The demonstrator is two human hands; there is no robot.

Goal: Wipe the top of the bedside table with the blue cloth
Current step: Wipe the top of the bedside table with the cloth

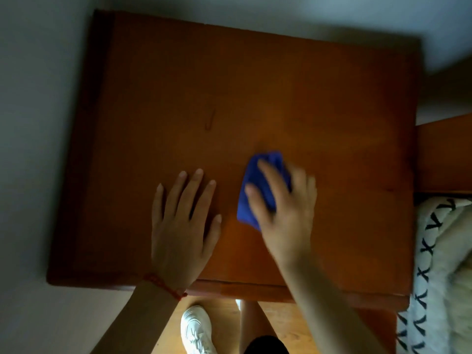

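From the head view, I'm looking straight down on the square reddish-brown wooden bedside table top, and my right hand is lying over the small bunched blue cloth, fingers spread and gently bent across it, pressing it flat to the wood rather than pinching it. The cloth is sitting a little right of the middle, toward the near edge, and my hand is blurring, so I'm judging it's mid-stroke. My left hand is resting flat on the wood just beside the cloth, fingers straight, holding nothing, red string bracelet at the wrist.

What I'm worrying about: the cloth is bunched small, so it's only covering a narrow strip each pass, and the far corners and left side could get missed. With only a press and no real pinch, the cloth could be slipping out from under my palm on a quick stroke. My left hand is parked on the surface, so that patch is going unwiped, and I may be leaving prints there. There's a faint curved mark up the wood; whether it's dirt or a scratch I can't tell. To the right, the white patterned bedding is sitting against the table's edge, and a wide sweep could be brushing dust onto it.
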